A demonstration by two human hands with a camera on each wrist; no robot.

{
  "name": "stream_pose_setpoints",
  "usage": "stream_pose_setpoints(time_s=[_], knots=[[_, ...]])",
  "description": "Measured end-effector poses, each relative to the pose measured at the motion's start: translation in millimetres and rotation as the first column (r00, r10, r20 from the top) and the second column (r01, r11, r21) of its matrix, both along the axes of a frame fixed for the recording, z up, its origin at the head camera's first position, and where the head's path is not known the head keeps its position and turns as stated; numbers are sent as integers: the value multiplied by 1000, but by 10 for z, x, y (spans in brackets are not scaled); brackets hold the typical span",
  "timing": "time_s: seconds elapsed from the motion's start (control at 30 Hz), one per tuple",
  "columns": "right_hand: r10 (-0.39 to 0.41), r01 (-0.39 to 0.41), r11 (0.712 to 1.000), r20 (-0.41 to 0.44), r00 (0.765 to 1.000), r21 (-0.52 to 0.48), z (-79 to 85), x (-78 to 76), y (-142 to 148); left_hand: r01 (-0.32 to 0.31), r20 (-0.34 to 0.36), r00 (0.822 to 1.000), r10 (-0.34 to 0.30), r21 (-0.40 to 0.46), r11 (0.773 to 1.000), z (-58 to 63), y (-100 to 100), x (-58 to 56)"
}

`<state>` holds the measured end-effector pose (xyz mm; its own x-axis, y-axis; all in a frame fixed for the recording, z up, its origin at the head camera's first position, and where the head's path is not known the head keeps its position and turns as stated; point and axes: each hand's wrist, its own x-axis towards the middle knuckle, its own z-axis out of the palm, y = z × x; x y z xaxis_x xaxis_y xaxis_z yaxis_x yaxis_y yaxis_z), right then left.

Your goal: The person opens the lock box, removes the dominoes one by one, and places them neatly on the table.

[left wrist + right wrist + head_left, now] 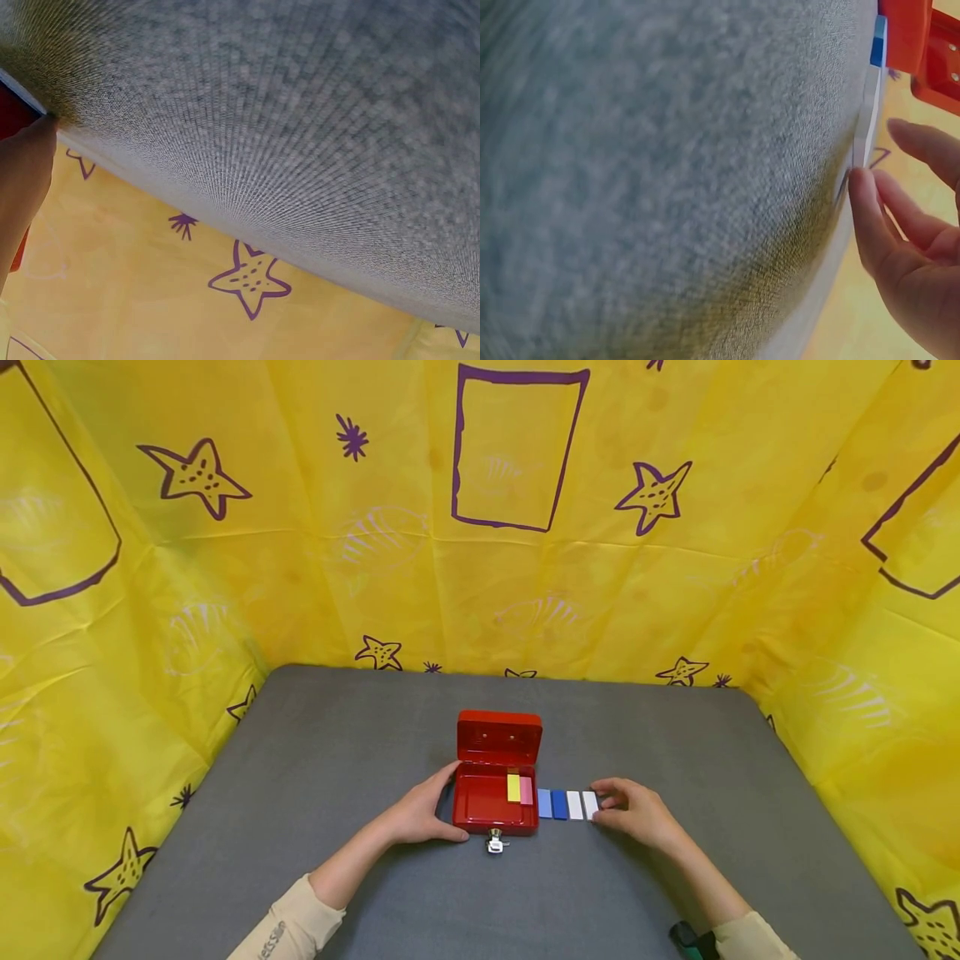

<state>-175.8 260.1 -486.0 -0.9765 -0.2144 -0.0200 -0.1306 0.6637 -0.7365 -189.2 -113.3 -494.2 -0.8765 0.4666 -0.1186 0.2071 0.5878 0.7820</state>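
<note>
A red cash box stands on the grey table with its lid up and a key in its front lock. My left hand holds the box's left side, thumb at the front corner and fingers toward the back. Inside at the right lie a yellow block and a pink block. To the box's right runs a row: a light blue block, a dark blue block and two white blocks. My right hand pinches the end white block by its ends.
The grey table extends around the box. Yellow cloth with purple starfish drawings hangs behind and at both sides. A dark device sits by the right sleeve.
</note>
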Motion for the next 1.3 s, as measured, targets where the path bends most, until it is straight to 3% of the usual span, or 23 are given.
stream_pose_setpoints(time_s=[0.27, 0.43, 0.8, 1.3], knots=[[-59, 61, 997, 44, 997, -55, 52, -13, -47, -4, 2, 1000, 4, -5, 1000, -21, 2, -13], [-53, 62, 989, 67, 996, -137, 85, -23, -82, -7, 6, 1000, 7, -9, 1000, -20, 2, -12], [23, 52, 920, 186, 982, -388, 86, -47, -157, 1, 5, 1000, -1, 1, 1000, -22, 1, -13], [80, 62, 883, 281, 956, -465, 188, -59, -434, -7, 8, 1000, 7, -12, 1000, -9, 0, -10]])
